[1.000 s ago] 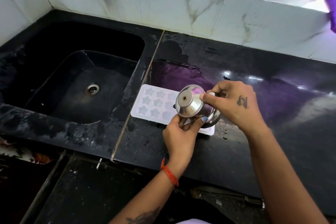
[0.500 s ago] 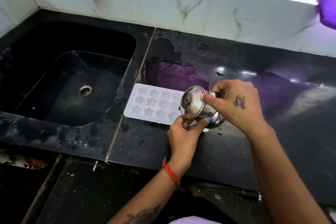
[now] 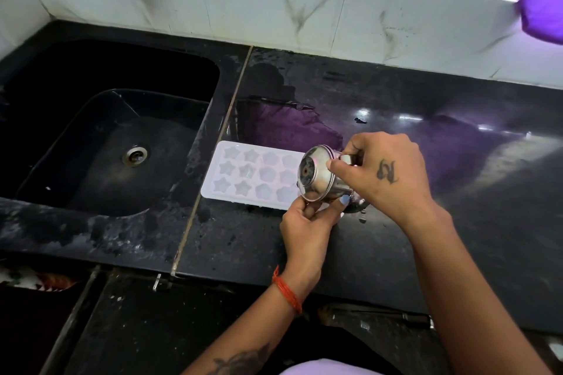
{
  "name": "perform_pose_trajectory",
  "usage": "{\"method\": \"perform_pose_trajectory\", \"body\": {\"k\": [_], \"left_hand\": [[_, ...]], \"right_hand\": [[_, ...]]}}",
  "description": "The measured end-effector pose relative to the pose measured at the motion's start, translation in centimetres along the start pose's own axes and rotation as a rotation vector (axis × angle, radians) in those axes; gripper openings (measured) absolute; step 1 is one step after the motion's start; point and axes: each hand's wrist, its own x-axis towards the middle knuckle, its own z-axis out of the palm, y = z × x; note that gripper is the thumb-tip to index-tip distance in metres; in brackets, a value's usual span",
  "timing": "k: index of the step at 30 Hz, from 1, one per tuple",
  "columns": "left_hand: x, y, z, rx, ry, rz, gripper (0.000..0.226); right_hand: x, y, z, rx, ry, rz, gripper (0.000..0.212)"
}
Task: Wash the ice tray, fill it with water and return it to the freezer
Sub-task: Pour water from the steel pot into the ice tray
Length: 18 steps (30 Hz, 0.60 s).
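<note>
Tipping a steel cup (image 3: 320, 179) over the ice tray (image 3: 253, 175), both hands' grip holding it.

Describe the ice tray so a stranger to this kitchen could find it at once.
Start at the black sink and move right across the seam onto the dark counter. The ice tray lies flat there, just past the seam, its right end under a steel cup tipped over it by both hands. It is the only pale thing on the counter, with star-shaped wells.
</note>
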Motion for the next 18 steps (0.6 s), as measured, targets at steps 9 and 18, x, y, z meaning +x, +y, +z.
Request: {"method": "perform_pose_trajectory", "body": {"k": [9, 18], "left_hand": [[0.0, 0.0, 0.3, 0.234, 0.087, 0.144, 0.033], [-0.3, -0.3, 1.4, 0.183, 0.02, 0.085, 0.03]], "right_hand": [[0.0, 2.5, -0.2, 0.315, -0.03, 0.17, 0.021], [-0.8, 2.9, -1.1, 0.243, 0.016, 0.191, 0.022]]}}
